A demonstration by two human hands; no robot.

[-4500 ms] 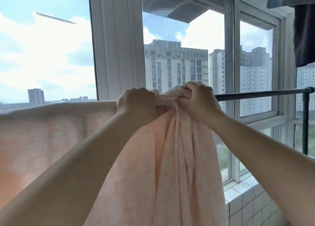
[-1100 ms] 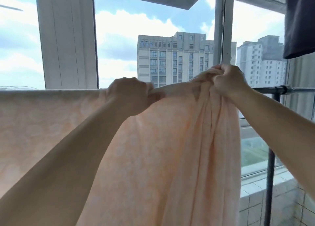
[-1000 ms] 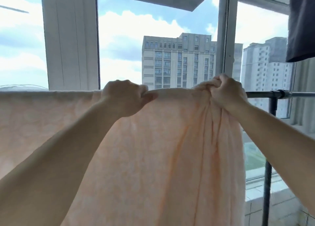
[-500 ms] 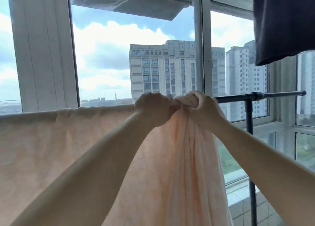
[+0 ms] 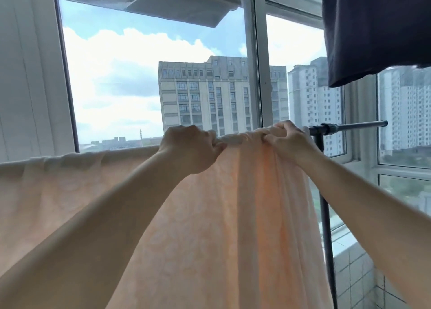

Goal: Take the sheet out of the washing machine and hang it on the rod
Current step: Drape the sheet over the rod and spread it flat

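Two bare forearms reach up from the lower corners of the head view. One peach sheet (image 5: 210, 227) hangs draped over one dark horizontal rod (image 5: 354, 126), spread flat to the left and gathered into vertical folds on the right. Left hand (image 5: 190, 149): fingers curled over the sheet's top edge at the rod, gripping cloth. Right hand (image 5: 288, 141): fingers curled, pinching a bunched fold of the sheet at the rod, near the left hand but not touching it. Only the rod's right end shows bare, just beside the right hand, with one coupling and one dark upright post (image 5: 326, 227) dropping from it. One dark garment (image 5: 373, 29) hangs at the upper right, well apart from the sheet. Behind: a white-framed window (image 5: 258, 64) with several panes and a tiled sill wall (image 5: 356, 273) at lower right. Farthest: two tall building blocks, cloud, sky.
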